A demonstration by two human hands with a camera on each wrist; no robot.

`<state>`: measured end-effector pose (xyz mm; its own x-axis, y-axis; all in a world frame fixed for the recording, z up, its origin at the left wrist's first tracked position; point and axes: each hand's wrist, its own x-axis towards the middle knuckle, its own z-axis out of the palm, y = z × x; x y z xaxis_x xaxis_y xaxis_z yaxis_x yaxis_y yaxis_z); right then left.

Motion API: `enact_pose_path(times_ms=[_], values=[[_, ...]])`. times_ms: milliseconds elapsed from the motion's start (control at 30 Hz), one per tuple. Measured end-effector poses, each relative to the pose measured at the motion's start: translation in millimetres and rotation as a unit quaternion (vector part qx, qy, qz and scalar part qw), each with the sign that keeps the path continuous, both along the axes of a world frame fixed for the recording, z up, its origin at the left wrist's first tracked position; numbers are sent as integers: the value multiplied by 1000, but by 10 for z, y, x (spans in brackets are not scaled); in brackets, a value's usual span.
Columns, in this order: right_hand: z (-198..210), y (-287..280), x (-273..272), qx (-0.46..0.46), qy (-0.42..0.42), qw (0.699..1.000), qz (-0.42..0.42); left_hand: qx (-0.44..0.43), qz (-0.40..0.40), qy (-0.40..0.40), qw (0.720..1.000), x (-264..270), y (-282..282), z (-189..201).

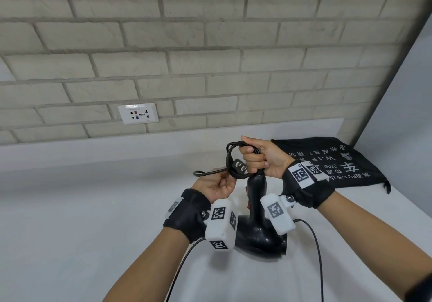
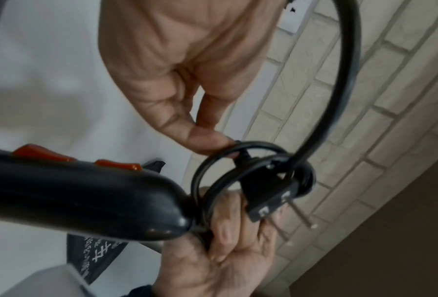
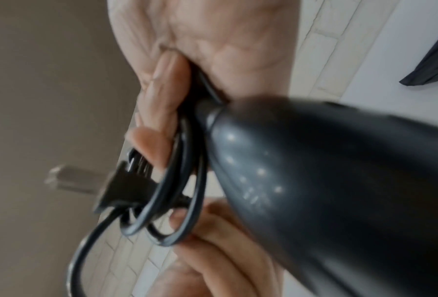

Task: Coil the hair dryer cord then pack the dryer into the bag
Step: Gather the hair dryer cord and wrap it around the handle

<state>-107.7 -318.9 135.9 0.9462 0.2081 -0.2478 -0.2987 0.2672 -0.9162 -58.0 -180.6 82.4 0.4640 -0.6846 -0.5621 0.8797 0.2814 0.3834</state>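
Observation:
The black hair dryer (image 1: 257, 231) stands nozzle-down on the white counter (image 1: 93, 208), handle up, with red switches (image 2: 45, 153) on the handle (image 2: 72, 197). My right hand (image 1: 251, 159) grips the coiled cord loops (image 1: 230, 152) at the handle's top end; its fingers (image 3: 159, 124) curl round them. My left hand (image 1: 228, 180) pinches the cord (image 2: 212, 174) just below the plug (image 1: 239, 166), which pokes through the loops. A free bend of cord (image 1: 201, 173) sticks out to the left. The black drawstring bag (image 1: 339, 164) lies flat to the right, behind my right wrist.
A white wall socket (image 1: 138, 113) sits in the brick wall (image 1: 210, 56) behind the counter. A pale side wall (image 1: 402, 114) closes off the right, beyond the bag. Thin black cables (image 1: 315, 243) trail from both wrist cameras toward me.

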Motion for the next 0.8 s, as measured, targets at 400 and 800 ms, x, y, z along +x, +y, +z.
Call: enact_pose_path(times_ms=[400, 800], values=[[-60, -26, 20, -33, -50, 992, -111, -70, -106, -164, 978, -163, 114, 44], [-116, -143, -14, -59, -80, 970, -221, 213, -86, -536, 812, -316, 409, -187]])
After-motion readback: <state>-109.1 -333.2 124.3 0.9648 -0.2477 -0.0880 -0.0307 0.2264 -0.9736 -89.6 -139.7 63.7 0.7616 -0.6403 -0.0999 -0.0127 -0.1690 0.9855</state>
